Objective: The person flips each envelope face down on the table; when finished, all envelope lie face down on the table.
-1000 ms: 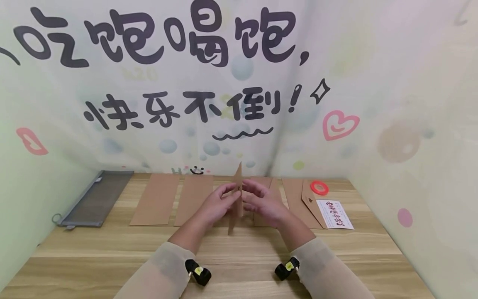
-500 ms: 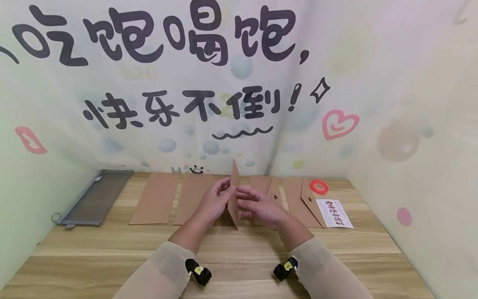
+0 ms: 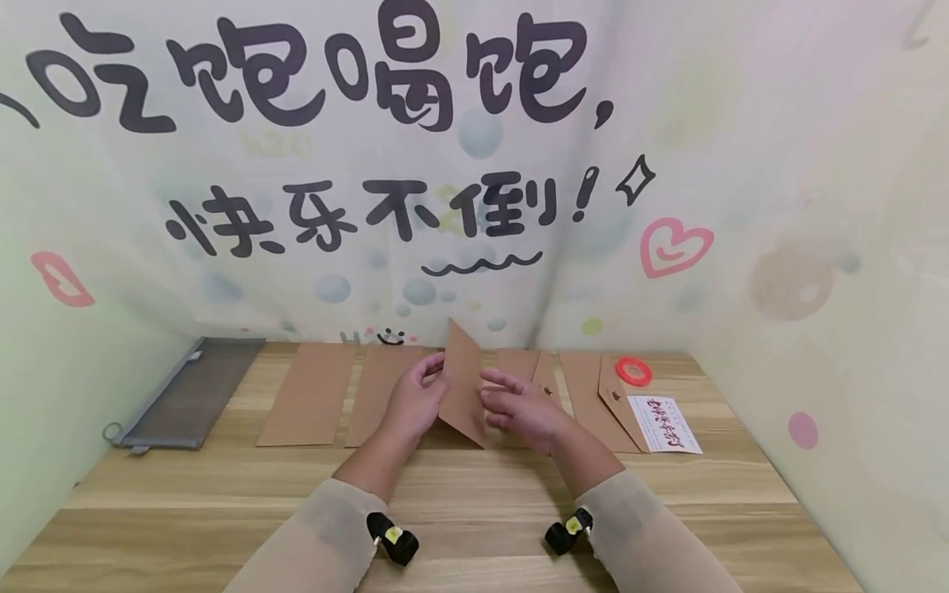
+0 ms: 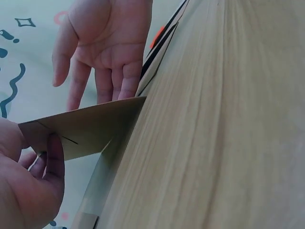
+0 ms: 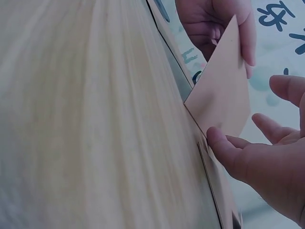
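Observation:
A brown kraft-paper envelope stands tilted over the middle of the table, its broad face turned partly to the right. My left hand pinches it by the left side; in the left wrist view the fingers curl against its inner face, which has dark slit-like lines. On the other side, my right hand has its fingers stretched toward the envelope's right edge. In the right wrist view, a fingertip of that hand overlaps the lower edge of the envelope, while the thumb and other fingers are spread.
Two brown envelopes lie flat at the left, and two with flaps at the right. Beside these are a red tape roll and a white printed card. A grey mesh zip pouch lies far left, before the printed curtain.
The envelope has turned from nearly edge-on to showing its broad face, and its top has shifted left. My left hand has moved slightly left with it; the right hand has stayed close by.

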Demonstrator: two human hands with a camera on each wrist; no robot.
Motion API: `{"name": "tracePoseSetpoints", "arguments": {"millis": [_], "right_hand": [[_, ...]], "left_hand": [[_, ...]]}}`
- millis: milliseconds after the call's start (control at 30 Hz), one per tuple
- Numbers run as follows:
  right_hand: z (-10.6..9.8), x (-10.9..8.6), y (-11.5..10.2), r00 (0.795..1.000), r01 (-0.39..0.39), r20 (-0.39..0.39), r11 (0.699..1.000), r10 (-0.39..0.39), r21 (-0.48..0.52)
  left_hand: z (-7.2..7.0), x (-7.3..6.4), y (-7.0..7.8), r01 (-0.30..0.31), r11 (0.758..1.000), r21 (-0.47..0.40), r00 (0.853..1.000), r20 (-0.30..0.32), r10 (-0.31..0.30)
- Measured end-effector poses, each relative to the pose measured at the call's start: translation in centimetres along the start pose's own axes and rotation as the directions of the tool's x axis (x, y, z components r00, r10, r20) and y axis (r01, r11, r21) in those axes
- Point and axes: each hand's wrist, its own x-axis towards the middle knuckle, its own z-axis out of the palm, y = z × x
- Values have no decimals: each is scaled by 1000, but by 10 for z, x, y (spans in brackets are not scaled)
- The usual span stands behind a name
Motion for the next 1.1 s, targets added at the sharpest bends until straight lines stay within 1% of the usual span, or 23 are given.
{"name": "tracePoseSetpoints", "arguments": {"millis": [167,300,467,533,733,833,1000,1033,1100], "right_hand": [[-3,1,2,1000,0,-16,1000,0,14],[-5,0,2,1000,-6,-29,1000,6,14],[-8,1,2,998,-7,-56,1000,8,28],[-10,2,2,998,-8,-61,999,10,33],[-12,4,3,998,-23,-61,999,25,32],[-12,4,3,997,-29,-68,999,31,35],[-13,4,3,996,-34,-80,999,37,40],[-13,4,3,996,-34,-78,999,37,38],[-14,3,2,997,-36,-73,999,38,32]], "left_hand": [[-5,2,-3,36,999,40,999,-8,-35],[-9,2,-1,58,994,89,998,-3,-57],[-14,1,3,82,983,162,995,45,-91],[-15,1,4,92,980,174,992,68,-106],[-18,0,5,92,968,234,988,97,-118],[-20,-1,5,75,951,299,989,103,-111],[-24,0,4,17,899,438,989,125,-80],[-24,0,4,11,891,455,988,132,-79],[-24,0,5,11,883,469,986,139,-86]]}}
